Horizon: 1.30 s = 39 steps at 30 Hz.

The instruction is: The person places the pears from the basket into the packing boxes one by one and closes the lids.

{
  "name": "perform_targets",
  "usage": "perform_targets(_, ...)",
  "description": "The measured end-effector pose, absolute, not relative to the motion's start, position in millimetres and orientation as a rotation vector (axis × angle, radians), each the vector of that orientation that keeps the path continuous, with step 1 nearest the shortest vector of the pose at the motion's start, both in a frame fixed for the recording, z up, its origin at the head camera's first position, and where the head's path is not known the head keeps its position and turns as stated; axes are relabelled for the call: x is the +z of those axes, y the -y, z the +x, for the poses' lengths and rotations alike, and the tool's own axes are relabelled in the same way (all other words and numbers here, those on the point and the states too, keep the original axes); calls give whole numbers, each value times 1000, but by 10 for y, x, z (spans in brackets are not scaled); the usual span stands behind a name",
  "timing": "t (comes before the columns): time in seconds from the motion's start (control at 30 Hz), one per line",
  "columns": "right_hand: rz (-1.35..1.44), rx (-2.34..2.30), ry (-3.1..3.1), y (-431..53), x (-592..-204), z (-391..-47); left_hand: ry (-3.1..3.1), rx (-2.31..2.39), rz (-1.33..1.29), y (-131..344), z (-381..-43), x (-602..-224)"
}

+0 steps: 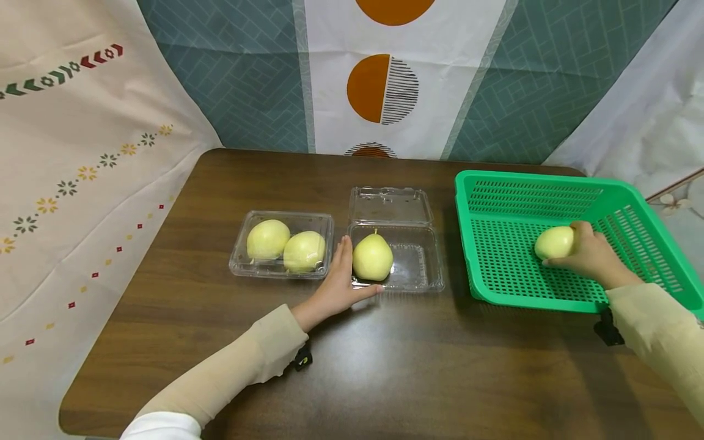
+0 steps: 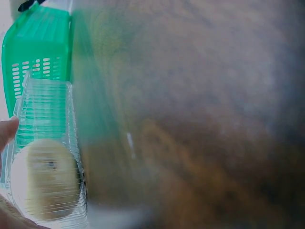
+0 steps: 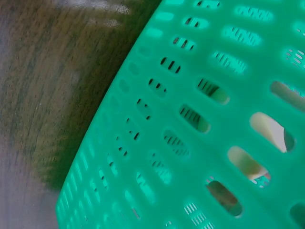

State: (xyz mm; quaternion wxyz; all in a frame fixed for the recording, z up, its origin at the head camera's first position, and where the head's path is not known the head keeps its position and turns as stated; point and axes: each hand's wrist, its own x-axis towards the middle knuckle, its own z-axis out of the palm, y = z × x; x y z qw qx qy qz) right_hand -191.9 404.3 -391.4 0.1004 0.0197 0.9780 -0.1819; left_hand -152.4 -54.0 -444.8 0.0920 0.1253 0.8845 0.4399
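In the head view my right hand (image 1: 592, 253) grips a pale yellow-green pear (image 1: 554, 242) over the floor of the green plastic basket (image 1: 473, 269). My left hand (image 1: 337, 286) rests against the front left corner of an open clear clamshell box (image 1: 404, 287), fingers straight along its left side and thumb along its front edge. One pear (image 1: 373, 256) sits in the box's left half, stem up. In the left wrist view that pear (image 2: 50, 179) shows through the ribbed plastic wall. The basket's slotted wall (image 3: 143, 152) hides most of the right hand in the right wrist view.
Left of the open box stands a closed clear clamshell box (image 1: 242, 266) with two pears in it. The open box's lid (image 1: 390, 205) is folded back, away from me. Everything stands on a brown wooden table (image 1: 385, 366), with patterned cloths (image 1: 264, 85) hanging behind and beside it.
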Motion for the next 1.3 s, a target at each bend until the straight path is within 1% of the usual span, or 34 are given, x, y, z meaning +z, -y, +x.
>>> perform_targets(0.47, 95, -549, -2875, -4006, -3909, -1905, -2620, 1285, 347, 553, -1510, -4443)
perform_targets(1.3, 4, -472, -2924, -4030, -3902, -1865, -2605, 1325, 368, 557, -1512, -4445)
